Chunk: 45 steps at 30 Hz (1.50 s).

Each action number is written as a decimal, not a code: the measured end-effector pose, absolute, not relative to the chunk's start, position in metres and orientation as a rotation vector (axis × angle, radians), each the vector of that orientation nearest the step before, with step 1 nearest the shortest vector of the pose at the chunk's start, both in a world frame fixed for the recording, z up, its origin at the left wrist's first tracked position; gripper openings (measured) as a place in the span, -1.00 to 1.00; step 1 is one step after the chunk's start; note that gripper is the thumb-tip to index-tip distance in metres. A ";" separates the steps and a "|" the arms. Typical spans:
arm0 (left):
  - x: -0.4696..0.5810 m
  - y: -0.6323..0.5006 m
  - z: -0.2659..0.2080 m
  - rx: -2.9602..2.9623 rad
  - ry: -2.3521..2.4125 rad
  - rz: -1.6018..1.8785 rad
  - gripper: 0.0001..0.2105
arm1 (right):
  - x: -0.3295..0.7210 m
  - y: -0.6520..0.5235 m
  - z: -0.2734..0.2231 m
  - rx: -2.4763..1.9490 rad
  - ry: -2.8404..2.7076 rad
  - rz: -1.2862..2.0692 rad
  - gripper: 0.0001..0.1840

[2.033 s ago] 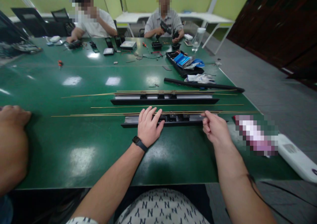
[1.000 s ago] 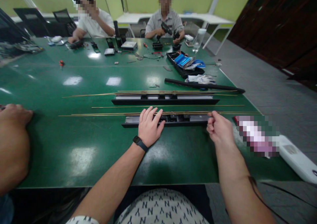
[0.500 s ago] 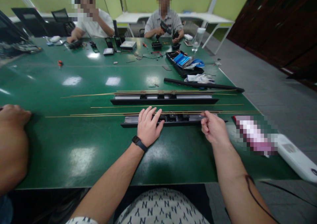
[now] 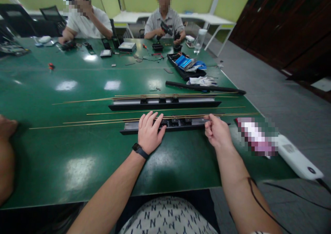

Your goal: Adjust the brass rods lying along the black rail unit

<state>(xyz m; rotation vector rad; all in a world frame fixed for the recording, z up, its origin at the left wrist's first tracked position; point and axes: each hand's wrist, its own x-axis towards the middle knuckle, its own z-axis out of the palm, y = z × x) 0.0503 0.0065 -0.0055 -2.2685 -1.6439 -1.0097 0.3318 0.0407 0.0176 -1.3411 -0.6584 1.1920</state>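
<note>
My left hand (image 4: pixel 150 132) lies with its fingers spread over the near black-and-silver rail (image 4: pixel 130 126), fingertips by the thin golden rods (image 4: pixel 103 121) that run along it. A dark watch band is on that wrist. Toward the rail's right end, my right hand (image 4: pixel 218 130) is closed, thumb and index finger pinched on a golden rod. Small black blocks (image 4: pixel 175 121) sit in the rail between my hands. Behind it lies a single golden rod (image 4: pixel 165 110), then a second rail (image 4: pixel 165 105) with more rods along its back edge.
A black tube (image 4: pixel 204 86), white gloves (image 4: pixel 200 81) and a black tray (image 4: pixel 178 67) of blue items lie beyond. At right are a blurred pink-and-white item (image 4: pixel 254 135) and a white device (image 4: pixel 297 158). A co-worker's arm (image 4: pixel 6 151) rests at left; two people sit opposite.
The whole view has shifted, so most things appear farther left. Both my hands keep nearly the same places on the near rail, in the same poses.
</note>
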 end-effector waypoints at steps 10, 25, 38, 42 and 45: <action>0.050 0.006 -0.005 -2.265 -1.640 -1.008 -0.56 | 0.323 0.035 0.023 -1.299 -0.715 1.324 -0.64; 0.050 0.006 -0.005 -2.263 -1.645 -1.000 -0.56 | 0.328 0.037 0.021 -1.290 -0.709 1.320 -0.63; 0.049 0.007 -0.008 -2.273 -1.640 -1.021 -0.55 | 0.327 0.036 0.022 -1.279 -0.707 1.268 -0.66; 0.049 0.007 -0.008 -2.265 -1.624 -1.016 -0.55 | 0.330 0.037 0.021 -1.274 -0.668 1.229 -0.71; 0.049 0.007 -0.007 -2.260 -1.616 -1.002 -0.56 | 0.333 0.039 0.021 -1.284 -0.625 1.185 -0.74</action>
